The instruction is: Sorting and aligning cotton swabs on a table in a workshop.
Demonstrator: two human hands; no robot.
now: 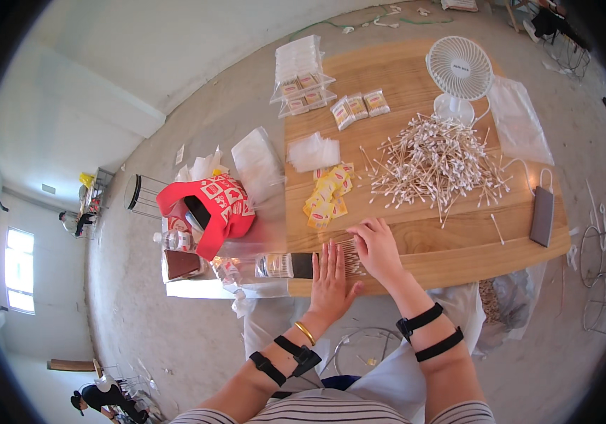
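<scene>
My left hand (331, 283) lies flat at the front of the wooden table, its straight fingers beside a row of cotton swabs (351, 258). Just right of that row is my right hand (379, 249), fingers bent and slightly apart, nothing visible in them; its palm side is hidden. Left of my left hand, a clear pack of cotton swabs (274, 266) lies next to a dark flat piece (303, 266). A large heap of loose cotton swabs (437, 166) covers the right middle. Yellow printed cards (328, 194) and clear plastic bags (313, 152) lie ahead of my hands.
A white fan (460, 68) stands behind the heap. Filled swab packs (361, 107) lie at the back. A red bag (226, 212) and plastic bottle (174, 240) stand on the left. A grey power bank (542, 216) with a cable lies at right. Another person (108, 397) is far left.
</scene>
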